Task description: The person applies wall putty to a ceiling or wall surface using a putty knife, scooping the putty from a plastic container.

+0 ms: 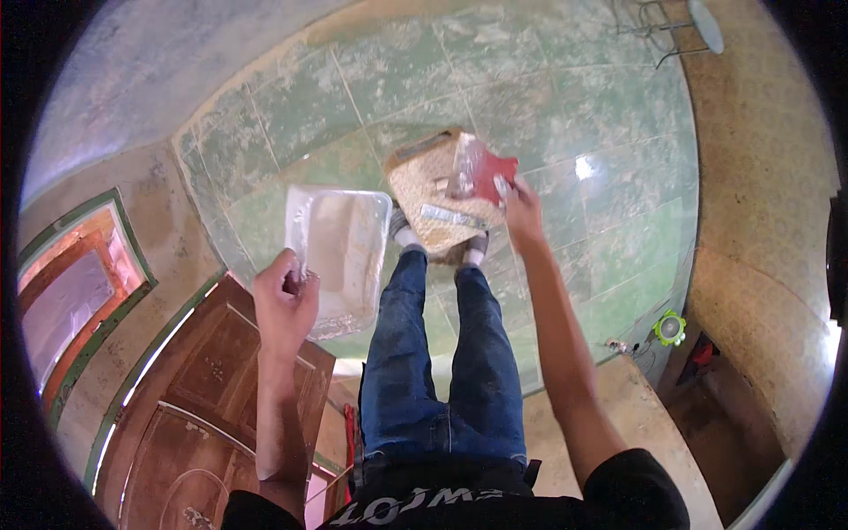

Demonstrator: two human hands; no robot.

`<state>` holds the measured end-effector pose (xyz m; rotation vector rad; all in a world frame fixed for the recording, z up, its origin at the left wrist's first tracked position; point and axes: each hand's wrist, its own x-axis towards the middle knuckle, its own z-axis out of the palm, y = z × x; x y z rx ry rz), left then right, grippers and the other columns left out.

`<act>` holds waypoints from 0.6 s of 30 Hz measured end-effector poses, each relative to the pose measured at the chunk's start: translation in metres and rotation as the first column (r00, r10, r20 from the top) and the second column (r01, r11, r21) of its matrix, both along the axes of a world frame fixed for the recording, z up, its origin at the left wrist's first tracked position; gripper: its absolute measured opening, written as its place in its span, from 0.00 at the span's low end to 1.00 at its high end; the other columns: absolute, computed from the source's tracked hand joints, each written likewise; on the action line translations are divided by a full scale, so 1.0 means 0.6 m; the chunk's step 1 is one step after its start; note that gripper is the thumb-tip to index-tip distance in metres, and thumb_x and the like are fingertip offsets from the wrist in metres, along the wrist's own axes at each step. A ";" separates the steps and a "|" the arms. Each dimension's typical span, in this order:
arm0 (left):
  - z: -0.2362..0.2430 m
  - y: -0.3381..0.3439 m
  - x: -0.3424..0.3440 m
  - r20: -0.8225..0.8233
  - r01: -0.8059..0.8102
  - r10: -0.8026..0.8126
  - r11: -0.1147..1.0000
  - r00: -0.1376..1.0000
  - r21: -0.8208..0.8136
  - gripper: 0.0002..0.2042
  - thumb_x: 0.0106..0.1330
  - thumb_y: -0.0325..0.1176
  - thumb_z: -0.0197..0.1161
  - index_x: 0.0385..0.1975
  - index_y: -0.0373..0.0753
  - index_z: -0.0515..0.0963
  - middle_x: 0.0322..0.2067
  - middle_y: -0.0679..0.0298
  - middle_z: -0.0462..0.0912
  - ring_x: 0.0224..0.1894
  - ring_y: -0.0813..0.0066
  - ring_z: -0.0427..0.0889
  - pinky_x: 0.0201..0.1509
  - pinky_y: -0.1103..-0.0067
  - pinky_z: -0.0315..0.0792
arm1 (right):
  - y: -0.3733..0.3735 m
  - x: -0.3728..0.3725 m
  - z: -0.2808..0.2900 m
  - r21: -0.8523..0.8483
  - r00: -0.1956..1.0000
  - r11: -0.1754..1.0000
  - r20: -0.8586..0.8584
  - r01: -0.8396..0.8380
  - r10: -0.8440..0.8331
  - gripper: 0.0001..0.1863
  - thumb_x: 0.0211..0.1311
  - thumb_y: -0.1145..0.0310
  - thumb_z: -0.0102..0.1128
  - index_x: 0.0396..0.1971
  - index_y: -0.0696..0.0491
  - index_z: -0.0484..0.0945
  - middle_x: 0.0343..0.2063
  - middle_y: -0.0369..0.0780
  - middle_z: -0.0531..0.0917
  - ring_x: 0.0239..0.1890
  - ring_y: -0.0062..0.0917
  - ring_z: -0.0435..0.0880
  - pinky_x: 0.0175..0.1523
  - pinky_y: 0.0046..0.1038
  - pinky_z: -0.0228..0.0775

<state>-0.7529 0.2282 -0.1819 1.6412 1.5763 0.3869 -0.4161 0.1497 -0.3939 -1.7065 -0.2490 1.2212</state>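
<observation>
My left hand (288, 296) is closed on the near-left rim of a clear plastic tub (343, 256), whose inside is smeared with pale paste. In my right hand (523, 208) is a red putty spreader (496, 177), gripped by its edge between fingers and thumb. Whitish smears cover the spreader's left part, which is slightly blurred. Below the spreader, a beige speckled block-like thing (424, 190) stands by my feet; its exact kind I cannot tell. Across its top lies a flat greyish strip (452, 216).
Green floor tiles (609, 115) are streaked with whitish residue. Brown wooden door panels (212, 371) stand at the lower left, beside a green-framed window (88, 274). A small green fan-like thing (670, 328) is at right. Some round-topped metal furniture (705, 25) stands at far right.
</observation>
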 end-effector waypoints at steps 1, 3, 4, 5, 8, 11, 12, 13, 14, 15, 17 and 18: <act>0.020 0.000 0.002 -0.003 -0.002 0.002 0.999 1.000 -0.040 0.13 0.52 0.20 0.57 0.18 0.35 0.57 0.15 0.67 0.53 0.20 0.84 0.54 0.21 0.80 0.51 | -0.005 -0.013 0.061 0.031 1.000 1.000 -0.021 -0.005 0.006 0.07 0.66 0.69 0.56 0.33 0.56 0.82 0.28 0.27 0.78 0.31 0.11 0.71 0.35 0.17 0.63; 0.073 -0.004 0.012 -0.017 -0.009 0.009 1.000 1.000 -0.015 0.11 0.50 0.20 0.57 0.19 0.34 0.58 0.15 0.63 0.54 0.18 0.78 0.54 0.21 0.78 0.52 | -0.019 -0.024 0.215 0.039 0.967 0.975 0.140 -0.218 0.211 0.06 0.64 0.72 0.57 0.33 0.56 0.82 0.28 0.30 0.78 0.31 0.13 0.73 0.36 0.18 0.65; 0.099 -0.005 0.030 0.005 0.035 -0.035 0.999 0.999 0.012 0.11 0.50 0.21 0.57 0.19 0.34 0.59 0.15 0.63 0.54 0.19 0.78 0.54 0.22 0.77 0.52 | -0.028 -0.012 0.308 -0.020 0.864 0.918 0.330 -0.397 0.381 0.05 0.62 0.73 0.59 0.35 0.57 0.82 0.27 0.33 0.78 0.31 0.16 0.75 0.37 0.20 0.67; 0.124 -0.005 0.052 0.025 0.082 -0.083 0.996 0.996 0.043 0.10 0.50 0.21 0.58 0.20 0.34 0.60 0.15 0.64 0.55 0.19 0.78 0.55 0.22 0.76 0.53 | -0.033 -0.012 0.401 0.051 0.765 0.846 0.457 -0.531 0.453 0.06 0.61 0.73 0.59 0.36 0.56 0.82 0.28 0.36 0.80 0.35 0.21 0.78 0.42 0.22 0.69; 0.233 -0.002 0.126 -0.002 0.215 -0.215 0.975 0.977 0.065 0.09 0.48 0.22 0.59 0.22 0.31 0.63 0.15 0.55 0.58 0.17 0.65 0.59 0.23 0.71 0.57 | -0.045 0.006 0.575 0.069 0.292 0.416 0.814 -0.907 0.502 0.14 0.55 0.70 0.59 0.42 0.53 0.82 0.37 0.38 0.81 0.49 0.32 0.80 0.55 0.28 0.70; 0.334 -0.016 0.203 -0.036 0.357 -0.355 0.930 0.934 0.089 0.10 0.46 0.23 0.59 0.24 0.30 0.64 0.16 0.49 0.62 0.19 0.53 0.61 0.25 0.68 0.60 | -0.055 0.038 0.677 -0.048 0.006 0.194 0.962 -0.980 0.273 0.19 0.51 0.69 0.57 0.46 0.51 0.80 0.45 0.35 0.79 0.54 0.30 0.76 0.58 0.30 0.69; 0.361 -0.029 0.230 -0.044 0.361 -0.359 0.925 0.932 0.121 0.10 0.46 0.23 0.59 0.24 0.30 0.64 0.16 0.49 0.62 0.19 0.53 0.61 0.25 0.68 0.60 | -0.058 0.057 0.696 -0.114 -0.088 0.124 0.977 -0.986 0.192 0.22 0.47 0.68 0.58 0.46 0.50 0.79 0.49 0.35 0.77 0.54 0.28 0.75 0.58 0.30 0.69; 0.385 -0.041 0.258 -0.057 0.417 -0.414 0.892 0.909 0.174 0.10 0.46 0.23 0.59 0.24 0.30 0.64 0.16 0.49 0.63 0.19 0.51 0.62 0.25 0.68 0.60 | -0.059 0.072 0.711 -0.112 -0.091 0.131 0.983 -0.985 0.156 0.22 0.47 0.68 0.58 0.46 0.50 0.79 0.49 0.35 0.77 0.54 0.28 0.75 0.58 0.30 0.69; 0.408 -0.057 0.285 -0.073 0.475 -0.471 0.853 0.879 0.218 0.10 0.46 0.23 0.59 0.24 0.30 0.64 0.16 0.49 0.63 0.20 0.50 0.63 0.25 0.68 0.60 | -0.068 0.083 0.724 -0.204 -0.188 0.105 0.972 -0.973 0.142 0.22 0.49 0.68 0.57 0.48 0.51 0.78 0.48 0.34 0.77 0.54 0.27 0.74 0.59 0.30 0.68; 0.434 -0.071 0.315 -0.084 0.481 -0.475 0.843 0.876 0.242 0.10 0.46 0.23 0.59 0.24 0.30 0.64 0.16 0.49 0.63 0.20 0.50 0.63 0.25 0.68 0.60 | -0.077 0.097 0.732 -0.294 -0.283 0.082 0.950 -0.952 0.130 0.22 0.51 0.68 0.56 0.50 0.52 0.77 0.46 0.33 0.78 0.55 0.26 0.74 0.60 0.29 0.68; 0.486 -0.097 0.382 -0.125 0.522 -0.507 0.823 0.853 0.223 0.09 0.46 0.23 0.59 0.23 0.30 0.65 0.16 0.49 0.64 0.19 0.54 0.62 0.25 0.68 0.60 | -0.098 0.132 0.728 -0.297 -0.293 0.125 0.955 -0.947 0.054 0.19 0.52 0.69 0.55 0.46 0.54 0.78 0.45 0.34 0.79 0.54 0.27 0.75 0.58 0.29 0.69; 0.503 -0.110 0.419 -0.127 0.530 -0.515 0.811 0.848 0.248 0.09 0.46 0.23 0.59 0.23 0.30 0.65 0.16 0.49 0.64 0.19 0.54 0.62 0.25 0.68 0.60 | -0.107 0.156 0.732 -0.331 -0.320 0.121 0.942 -0.936 0.102 0.17 0.53 0.69 0.55 0.44 0.53 0.79 0.44 0.35 0.80 0.53 0.28 0.76 0.57 0.30 0.70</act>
